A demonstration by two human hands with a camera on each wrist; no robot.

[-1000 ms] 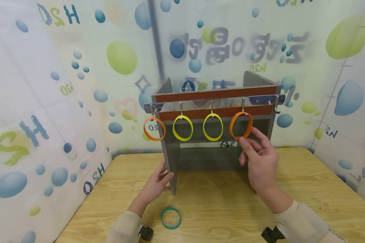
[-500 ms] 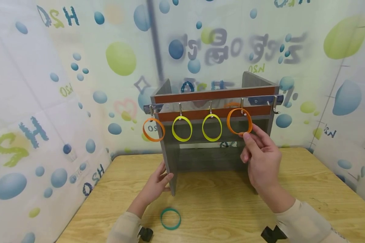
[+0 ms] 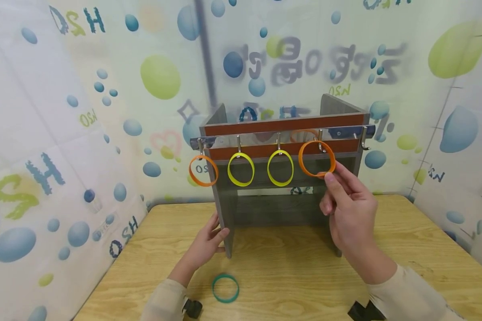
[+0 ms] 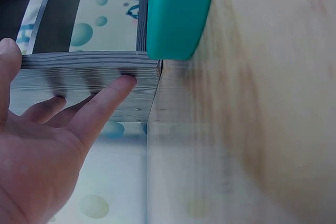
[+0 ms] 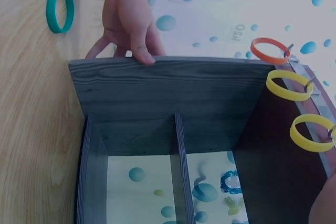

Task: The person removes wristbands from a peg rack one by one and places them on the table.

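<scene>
My right hand [image 3: 351, 218] pinches the lower edge of an orange wristband [image 3: 300, 159] between thumb and fingertips. The wristband stands upright at the fourth hook [image 3: 321, 134] of a metal rail, and the hook's tip shows inside the ring. My left hand [image 3: 206, 240] grips the left side panel of a grey wooden shelf [image 3: 224, 223]. In the left wrist view its fingers [image 4: 107, 100] lie along the panel's outer face, with the thumb at the front edge. Another orange wristband [image 3: 205, 184] and two yellow wristbands [image 3: 241, 184] hang on the other hooks to the left.
A teal wristband [image 3: 225, 301] lies on the wooden table [image 3: 285, 285], near my left forearm. The rail [image 3: 261, 138] runs across the shelf's front, with a bare hook [image 3: 364, 138] at its right end. Printed sheeting [image 3: 104, 178] stands behind and beside the table.
My right hand has shifted slightly right and up, drawing the orange wristband's lower edge up; its top now shows in front of the rail. My left hand has stayed on the panel.
</scene>
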